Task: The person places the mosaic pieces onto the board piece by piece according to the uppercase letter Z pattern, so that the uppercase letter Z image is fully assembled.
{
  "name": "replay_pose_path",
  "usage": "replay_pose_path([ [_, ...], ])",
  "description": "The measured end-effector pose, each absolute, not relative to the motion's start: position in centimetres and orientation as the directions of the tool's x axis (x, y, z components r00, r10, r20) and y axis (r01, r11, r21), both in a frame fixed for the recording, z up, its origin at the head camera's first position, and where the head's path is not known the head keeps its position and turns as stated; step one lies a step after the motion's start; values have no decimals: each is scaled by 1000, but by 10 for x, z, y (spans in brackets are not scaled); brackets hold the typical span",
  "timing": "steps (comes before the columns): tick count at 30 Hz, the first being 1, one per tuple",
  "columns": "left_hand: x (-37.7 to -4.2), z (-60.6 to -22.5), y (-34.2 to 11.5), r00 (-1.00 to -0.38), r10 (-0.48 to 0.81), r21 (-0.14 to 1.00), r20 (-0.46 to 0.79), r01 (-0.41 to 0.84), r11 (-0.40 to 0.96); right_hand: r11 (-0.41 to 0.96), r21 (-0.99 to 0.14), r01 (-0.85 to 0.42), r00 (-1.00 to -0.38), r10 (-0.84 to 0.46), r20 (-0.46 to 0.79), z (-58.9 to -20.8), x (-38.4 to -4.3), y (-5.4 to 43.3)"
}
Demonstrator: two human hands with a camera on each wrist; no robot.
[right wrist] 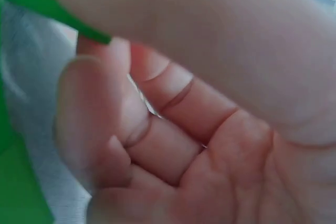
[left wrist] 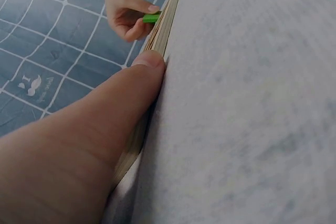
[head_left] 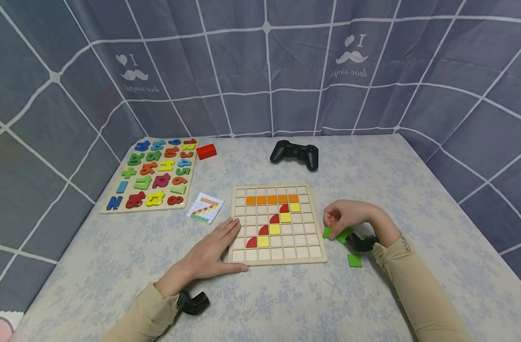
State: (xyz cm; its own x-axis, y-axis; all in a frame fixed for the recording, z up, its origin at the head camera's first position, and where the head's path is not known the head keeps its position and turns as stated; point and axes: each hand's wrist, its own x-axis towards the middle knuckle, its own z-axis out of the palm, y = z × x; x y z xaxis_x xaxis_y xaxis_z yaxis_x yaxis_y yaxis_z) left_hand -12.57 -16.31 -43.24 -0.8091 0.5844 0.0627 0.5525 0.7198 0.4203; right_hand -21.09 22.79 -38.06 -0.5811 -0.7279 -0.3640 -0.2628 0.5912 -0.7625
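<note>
My left hand rests against the left side of a wooden grid board, fingers straight on its edge and thumb along its front corner. The board carries a row of orange squares and a diagonal of red quarter-round tiles beside yellow squares. Right of the board, my right hand pinches a green tile between thumb and fingers. The left wrist view also shows this pinch, beyond the board edge. Another green tile lies by the right wrist, and more are partly hidden under that hand.
A pattern card lies left of the board. Farther back are a number puzzle board, a red block and a black game controller. A grey-blue checked cloth hangs around the table.
</note>
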Motion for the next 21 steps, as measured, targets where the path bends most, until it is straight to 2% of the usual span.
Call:
replay_pose_path([
  [5, -126, -433, -163, -808, 587, 423, 61, 553, 718, 548, -788, -279, -616, -732, -291, -375, -208, 220],
  [11, -127, -432, -163, -804, 591, 426, 69, 560, 711, 482, -811, -332, -670, -725, -157, -379, -196, 182],
  [21, -127, -431, -164, -810, 584, 430, 56, 547, 718, 487, -766, -420, -631, -763, -139, -379, -172, 95],
])
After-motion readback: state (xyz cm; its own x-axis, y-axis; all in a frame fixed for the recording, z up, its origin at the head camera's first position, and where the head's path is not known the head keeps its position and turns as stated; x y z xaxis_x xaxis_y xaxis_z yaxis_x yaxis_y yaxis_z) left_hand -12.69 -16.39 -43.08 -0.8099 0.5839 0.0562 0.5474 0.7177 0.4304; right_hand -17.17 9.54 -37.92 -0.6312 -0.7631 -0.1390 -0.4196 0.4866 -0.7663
